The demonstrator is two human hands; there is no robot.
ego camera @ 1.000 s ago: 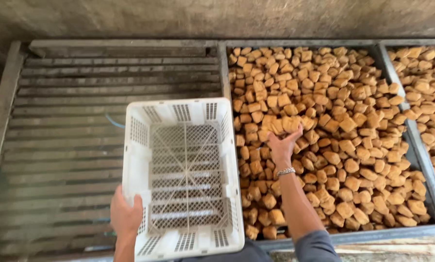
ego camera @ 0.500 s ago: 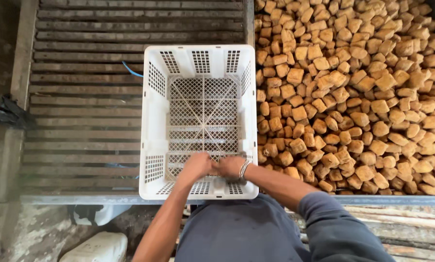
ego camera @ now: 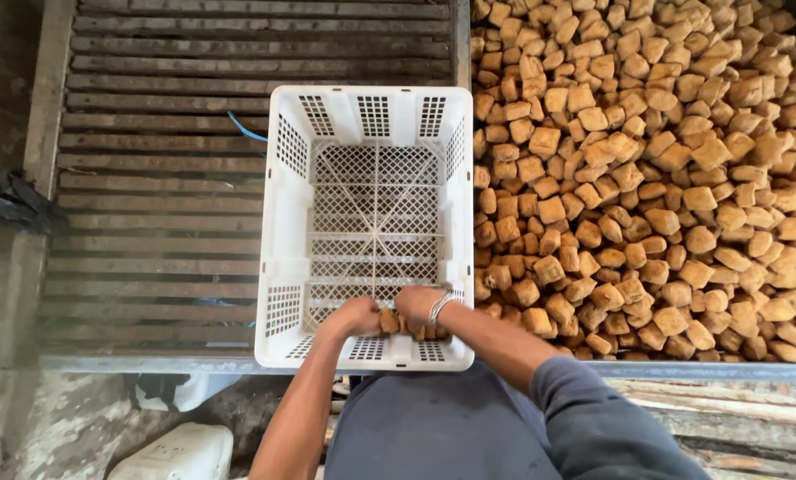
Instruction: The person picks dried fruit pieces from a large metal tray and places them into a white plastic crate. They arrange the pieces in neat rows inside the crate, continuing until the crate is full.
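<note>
Brown cubes (ego camera: 404, 325) pinched between fingers of both hands, low inside white crate (ego camera: 371, 116).

I'm seeing a white crate (ego camera: 369, 116) with a lattice of small square holes over its walls and floor. Golden-brown cubes (ego camera: 647, 169) are showing darker tan edges. Grey-brown slats (ego camera: 167, 204) are running in even stripes. A silver bangle (ego camera: 440, 307) is glinting beside a blue-grey sleeve (ego camera: 593, 418); a black rag (ego camera: 18, 203) is lying on grey.

both hands (ego camera: 389, 316) now seemingly set brown cubes (ego camera: 407, 325) inside the crate (ego camera: 371, 116).
</note>
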